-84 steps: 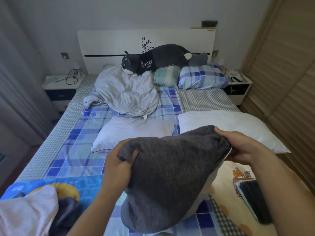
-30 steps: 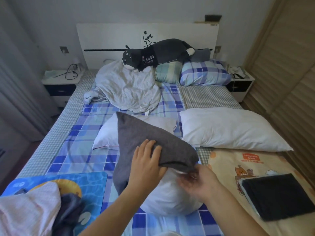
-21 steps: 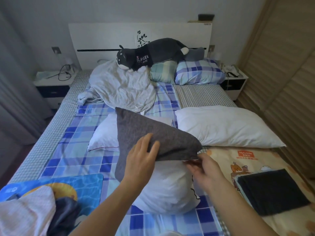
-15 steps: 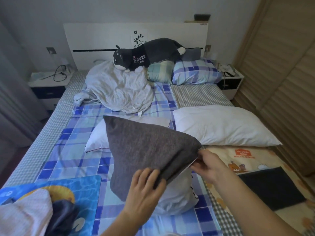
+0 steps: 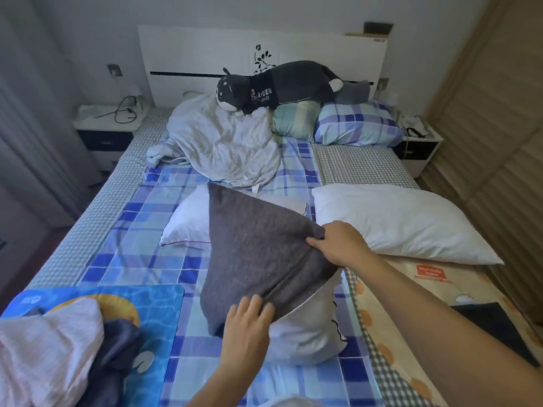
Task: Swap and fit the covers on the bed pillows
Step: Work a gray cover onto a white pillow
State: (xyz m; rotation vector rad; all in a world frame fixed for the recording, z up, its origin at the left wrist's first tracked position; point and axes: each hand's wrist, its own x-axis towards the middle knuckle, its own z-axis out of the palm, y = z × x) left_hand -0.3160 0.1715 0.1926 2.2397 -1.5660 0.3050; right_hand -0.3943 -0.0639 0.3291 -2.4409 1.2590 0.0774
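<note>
A dark grey pillow cover [image 5: 252,254] is pulled partway over a white pillow [image 5: 308,333] standing on the blue checked sheet. The pillow's lower end still shows below the cover's open edge. My left hand [image 5: 246,327] grips that open edge near its lower part. My right hand [image 5: 338,242] grips the cover's upper right corner. Two bare white pillows lie behind: a small one [image 5: 185,224] partly hidden by the cover, and a large one [image 5: 399,221] to the right.
A crumpled pale duvet [image 5: 223,145], a grey plush dog [image 5: 282,86] and two checked pillows [image 5: 352,124] lie at the headboard. Clothes [image 5: 50,356] are piled at the near left on a blue mat. A folded dark cloth [image 5: 493,324] lies on the cartoon blanket at right.
My right hand rose from the cover's edge to its upper right corner. My left hand slid down along the open edge, and the grey cover now reaches lower over the pillow.
</note>
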